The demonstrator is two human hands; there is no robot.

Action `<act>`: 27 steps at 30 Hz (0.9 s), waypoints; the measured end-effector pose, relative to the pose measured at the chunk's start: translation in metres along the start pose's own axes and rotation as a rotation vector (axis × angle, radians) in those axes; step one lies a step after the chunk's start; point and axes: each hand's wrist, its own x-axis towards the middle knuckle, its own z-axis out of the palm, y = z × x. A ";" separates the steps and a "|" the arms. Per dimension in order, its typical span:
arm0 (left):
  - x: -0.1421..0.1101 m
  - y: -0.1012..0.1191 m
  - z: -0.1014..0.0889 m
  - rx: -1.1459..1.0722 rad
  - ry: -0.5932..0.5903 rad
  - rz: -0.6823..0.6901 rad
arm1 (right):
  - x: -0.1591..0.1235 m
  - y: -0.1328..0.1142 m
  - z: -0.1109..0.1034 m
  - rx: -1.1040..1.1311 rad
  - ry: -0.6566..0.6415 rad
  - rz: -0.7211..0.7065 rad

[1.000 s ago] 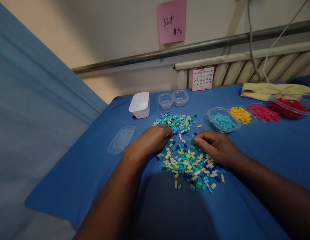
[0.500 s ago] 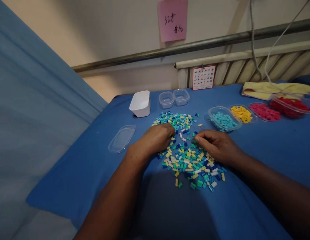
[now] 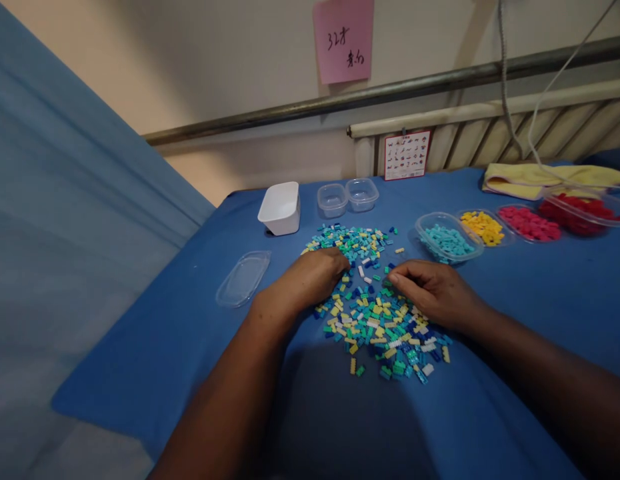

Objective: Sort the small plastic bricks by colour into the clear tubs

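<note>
Small building bricks (image 3: 380, 320) in blue, green, yellow and white lie loose on the blue cloth in two joined heaps. My left hand (image 3: 317, 273) rests at the left edge between the heaps, fingers curled down onto the bricks. Its fingertips are hidden, so what they hold, if anything, cannot be seen. On the other side, my right hand (image 3: 433, 290) lies over the near heap's right edge with thumb and forefinger pinched together. Anything in that pinch is too small to make out. A few white bricks (image 3: 367, 280) lie between my two hands.
Behind the bricks stand a white tub (image 3: 281, 210) and two clear containers (image 3: 333, 201). A clear lid (image 3: 244, 280) lies at left. To the right are containers of turquoise (image 3: 447, 241), yellow (image 3: 483, 228), pink (image 3: 529, 223) and red pieces (image 3: 575, 213), near a yellow cloth (image 3: 520, 180).
</note>
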 end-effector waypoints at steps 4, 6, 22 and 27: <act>-0.001 0.004 -0.002 -0.006 -0.019 0.022 | 0.001 0.000 0.000 -0.006 -0.006 -0.012; -0.002 0.005 -0.003 -0.021 -0.022 0.040 | 0.001 -0.001 0.000 -0.009 -0.004 -0.014; -0.002 -0.004 -0.001 -0.164 0.019 0.030 | 0.001 -0.001 -0.001 -0.012 -0.006 0.003; -0.001 -0.002 -0.008 -0.305 0.131 -0.022 | 0.003 -0.004 -0.001 -0.010 0.002 -0.008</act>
